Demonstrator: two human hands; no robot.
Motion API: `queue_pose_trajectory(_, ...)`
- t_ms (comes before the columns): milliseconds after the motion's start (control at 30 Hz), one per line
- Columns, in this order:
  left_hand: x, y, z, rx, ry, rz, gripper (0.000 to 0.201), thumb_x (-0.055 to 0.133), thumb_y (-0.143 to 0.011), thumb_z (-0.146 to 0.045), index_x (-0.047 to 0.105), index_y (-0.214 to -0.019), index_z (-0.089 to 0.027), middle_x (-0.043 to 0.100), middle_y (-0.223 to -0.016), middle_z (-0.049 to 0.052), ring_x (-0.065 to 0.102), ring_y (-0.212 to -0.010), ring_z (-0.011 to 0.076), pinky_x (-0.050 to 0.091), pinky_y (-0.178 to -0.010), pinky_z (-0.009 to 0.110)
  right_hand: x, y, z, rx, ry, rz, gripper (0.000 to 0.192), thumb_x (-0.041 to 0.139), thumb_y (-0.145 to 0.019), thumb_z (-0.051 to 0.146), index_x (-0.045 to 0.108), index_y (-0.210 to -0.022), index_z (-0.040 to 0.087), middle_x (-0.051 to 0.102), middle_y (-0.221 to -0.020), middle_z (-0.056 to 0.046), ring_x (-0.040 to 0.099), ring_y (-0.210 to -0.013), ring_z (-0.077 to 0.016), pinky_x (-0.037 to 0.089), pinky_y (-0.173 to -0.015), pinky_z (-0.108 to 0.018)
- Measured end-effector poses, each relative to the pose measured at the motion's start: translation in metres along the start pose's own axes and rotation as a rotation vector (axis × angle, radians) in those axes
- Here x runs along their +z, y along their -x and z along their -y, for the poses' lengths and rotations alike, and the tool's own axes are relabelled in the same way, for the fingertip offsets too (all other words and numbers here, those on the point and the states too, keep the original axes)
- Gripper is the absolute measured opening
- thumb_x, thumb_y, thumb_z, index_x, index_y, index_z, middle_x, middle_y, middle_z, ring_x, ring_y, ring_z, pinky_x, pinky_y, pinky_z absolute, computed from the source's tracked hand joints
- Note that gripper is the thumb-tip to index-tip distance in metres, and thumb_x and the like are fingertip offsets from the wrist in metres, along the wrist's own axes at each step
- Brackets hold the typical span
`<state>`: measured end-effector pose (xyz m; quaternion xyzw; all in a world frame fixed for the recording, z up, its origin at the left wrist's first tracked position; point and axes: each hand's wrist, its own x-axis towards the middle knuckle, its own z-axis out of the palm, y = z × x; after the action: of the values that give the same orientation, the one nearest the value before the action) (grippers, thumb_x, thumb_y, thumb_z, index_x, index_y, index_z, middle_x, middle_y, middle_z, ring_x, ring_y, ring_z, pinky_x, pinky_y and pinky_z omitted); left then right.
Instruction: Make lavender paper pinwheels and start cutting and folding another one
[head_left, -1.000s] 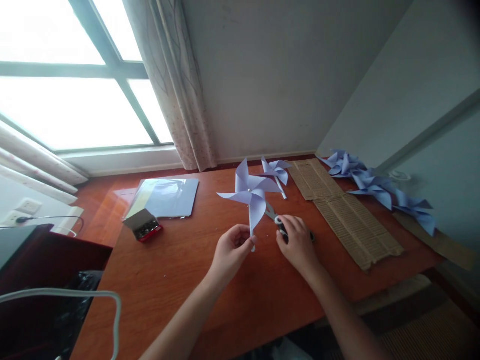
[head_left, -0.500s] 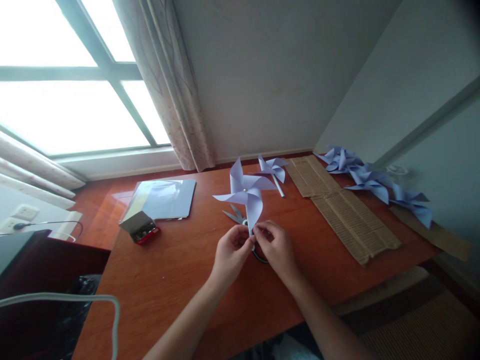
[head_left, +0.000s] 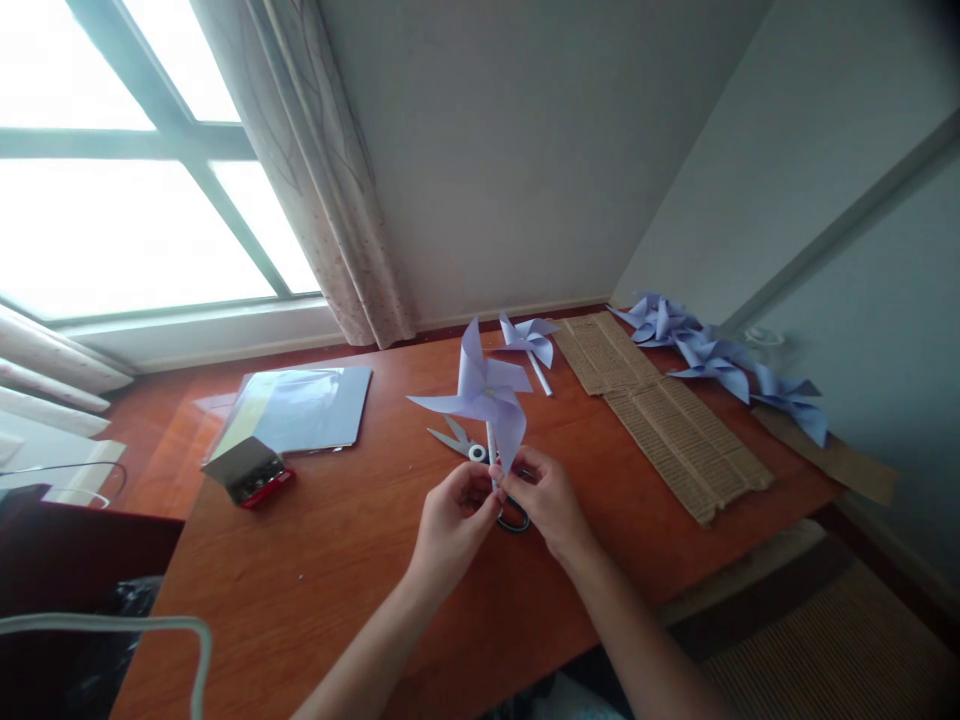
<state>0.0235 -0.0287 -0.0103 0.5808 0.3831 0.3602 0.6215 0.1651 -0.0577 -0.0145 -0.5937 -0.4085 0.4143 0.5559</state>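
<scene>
**Both hands on a paper pinwheel above the tabletop**

Head view: at the centre of the frame the left hand (head_left: pixel 455 520) and the right hand (head_left: pixel 546 497) meet on the white stick of a pale blue pinwheel (head_left: pixel 484 398); the fingers (head_left: pixel 480 488) of both are pinched narrow around the stick's lower end, the blades standing up just above them; directly behind and under the hands a pair of scissors (head_left: pixel 480 462) lies on the red-brown tabletop (head_left: pixel 360 570), its dark handle loops partly hidden by the right hand; a second pinwheel (head_left: pixel 526 343) lies further back, near the wall; right of centre two strips of corrugated cardboard (head_left: pixel 660 415) run diagonally, and beyond them, at the right edge, a row of finished pinwheels (head_left: pixel 720 360) rests along the wall; left of centre a stack of blue paper sheets (head_left: pixel 300 410) sits with a small open box (head_left: pixel 247 470) just in front of it; a curtain (head_left: pixel 315 190) hangs by the window in the upper left.
</scene>
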Motion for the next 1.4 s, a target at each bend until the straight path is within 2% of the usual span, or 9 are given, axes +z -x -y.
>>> queue_pose_trajectory(167, 0.003, 0.002, -0.005, 0.023, -0.098, 0.043, 0.021, 0.071, -0.087, -0.033, 0.069, -0.099, -0.016, 0.074, -0.088, 0.007, 0.067, -0.076, 0.0181, 0.053, -0.07, 0.027, -0.006, 0.004, 0.0, -0.013, 0.062, -0.037, 0.019, 0.072, -0.082, 0.036, 0.075, -0.084, 0.018, 0.066, -0.077, -0.003, 0.06, -0.073, -0.0187, 0.047, -0.066, -0.028)
queue_pose_trajectory(267, 0.003, 0.004, -0.007, 0.021, -0.126, 0.084, 0.024, 0.069, -0.089, -0.035, 0.069, -0.103, -0.016, 0.075, -0.092, 0.008, 0.07, -0.079, 0.0194, 0.055, -0.072, 0.028, -0.02, 0.007, 0.002, -0.012, 0.157, -0.099, 0.022, 0.068, -0.085, 0.039, 0.073, -0.083, 0.018, 0.066, -0.077, -0.003, 0.06, -0.072, -0.0194, 0.047, -0.066, -0.028)
queue_pose_trajectory(533, 0.002, 0.006, -0.007, 0.035, -0.25, 0.083, 0.022, 0.063, -0.094, -0.037, 0.068, -0.101, -0.017, 0.073, -0.089, 0.006, 0.068, -0.076, 0.0178, 0.053, -0.069, 0.026, -0.11, 0.026, 0.005, -0.085, 0.837, -0.308, 0.028, 0.061, -0.089, 0.042, 0.061, -0.071, 0.02, 0.064, -0.075, -0.004, 0.059, -0.071, -0.0208, 0.04, -0.069, -0.032)
queue_pose_trajectory(733, 0.002, 0.006, -0.006, 0.042, -0.262, 0.087, 0.021, 0.061, -0.095, -0.036, 0.068, -0.101, -0.018, 0.072, -0.088, 0.006, 0.066, -0.076, 0.0179, 0.052, -0.068, 0.026, -0.153, 0.047, -0.008, 0.025, 1.206, -0.292, 0.03, 0.06, -0.089, 0.039, 0.055, -0.064, 0.022, 0.064, -0.076, -0.003, 0.057, -0.067, -0.0193, 0.029, -0.059, -0.031)
queue_pose_trajectory(933, 0.0, 0.006, -0.007, 0.06, -0.306, 0.088, 0.019, 0.06, -0.095, -0.034, 0.068, -0.1, -0.017, 0.07, -0.082, 0.004, 0.061, -0.069, 0.0155, 0.049, -0.065, 0.025, -0.16, 0.049, -0.011, 0.048, 1.319, -0.235, 0.029, 0.056, -0.091, 0.038, 0.058, -0.067, 0.022, 0.068, -0.081, -0.005, 0.06, -0.069, -0.0207, 0.028, -0.057, -0.032)
queue_pose_trajectory(1133, -0.002, 0.005, -0.009, 0.086, -0.301, 0.067, 0.018, 0.061, -0.094, -0.033, 0.068, -0.099, -0.017, 0.072, -0.084, 0.005, 0.064, -0.072, 0.0169, 0.051, -0.067, 0.025, -0.172, 0.053, -0.016, 0.044, 1.22, -0.199, 0.025, 0.059, -0.09, 0.042, 0.066, -0.077, 0.022, 0.072, -0.087, -0.007, 0.067, -0.073, -0.0227, 0.039, -0.06, -0.033)
queue_pose_trajectory(1267, -0.002, 0.007, -0.012, 0.109, -0.343, 0.057, 0.016, 0.061, -0.094, -0.031, 0.069, -0.097, -0.018, 0.071, -0.082, 0.004, 0.064, -0.07, 0.0165, 0.049, -0.065, 0.025, -0.18, 0.065, 0.0, 0.012, 1.164, -0.322, 0.032, 0.071, -0.082, 0.052, 0.071, -0.093, 0.023, 0.073, -0.089, -0.007, 0.067, -0.069, -0.0237, 0.046, -0.062, -0.035)
queue_pose_trajectory(1333, -0.001, 0.007, -0.014, 0.114, -0.348, 0.051, 0.016, 0.061, -0.094, -0.032, 0.07, -0.097, -0.019, 0.071, -0.082, 0.004, 0.063, -0.069, 0.0162, 0.049, -0.065, 0.025, -0.172, 0.068, 0.017, -0.067, 1.116, -0.42, 0.03, 0.068, -0.086, 0.053, 0.071, -0.09, 0.023, 0.073, -0.085, -0.007, 0.065, -0.063, -0.0214, 0.048, -0.061, -0.035)
queue_pose_trajectory(1400, 0.0, 0.007, -0.015, 0.116, -0.349, 0.044, 0.017, 0.061, -0.094, -0.033, 0.07, -0.096, -0.019, 0.071, -0.082, 0.004, 0.062, -0.069, 0.0164, 0.048, -0.066, 0.025, -0.147, 0.064, 0.036, -0.218, 0.993, -0.426, 0.026, 0.06, -0.093, 0.047, 0.071, -0.087, 0.024, 0.074, -0.086, -0.008, 0.067, -0.068, -0.0216, 0.05, -0.064, -0.034)
